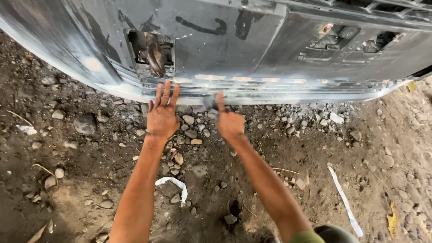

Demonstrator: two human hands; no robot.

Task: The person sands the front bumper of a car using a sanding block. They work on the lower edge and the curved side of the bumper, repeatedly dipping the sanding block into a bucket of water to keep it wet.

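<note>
The left hand lies flat with fingers spread against the lower edge of a grey sanded vehicle body panel, while the right hand presses a small grey sanding pad to that edge above stony dirt ground.

We see both our bare arms stretched forward and down, away from the body, and they come a little closer to each other toward the hands. Our left hand is open, the palm turned down and away from us, the fingers straight and slightly spread, pointing forward. Our right hand is more closed: the index finger is stretched forward and the other fingers are curled in, pinching something small and grey. Both wrists are nearly straight. At the right elbow a bit of green sleeve shows.
</note>
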